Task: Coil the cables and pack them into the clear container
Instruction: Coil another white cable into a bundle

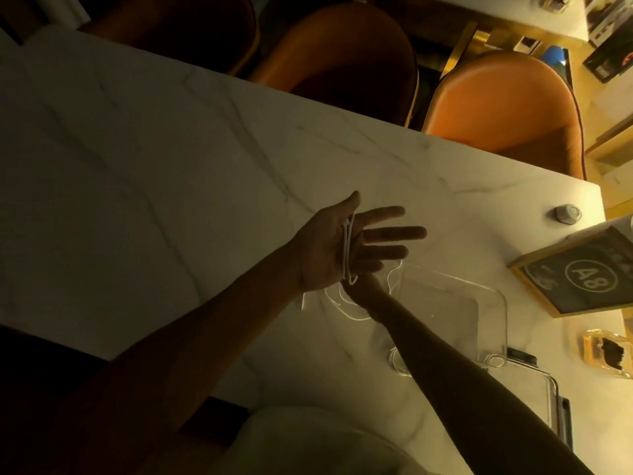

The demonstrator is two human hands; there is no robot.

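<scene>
While I'm winding the white cable [346, 250] around my left hand [337, 250], I'm keeping that hand flat, fingers straight, palm up, gripping nothing. Loops are running across the palm, long axis from thumb side down to the heel edge, roughly toward the counter's near edge. My right hand [359, 289] is sitting under the left, mostly hidden; can't tell whether it's pinching the cable. Slack is trailing on the counter [171, 166] just beside the clear container [493, 303], near the right edge. Judgement: keeping even tension and same-size loops, no twisting, is what's making a tidy coil.
</scene>
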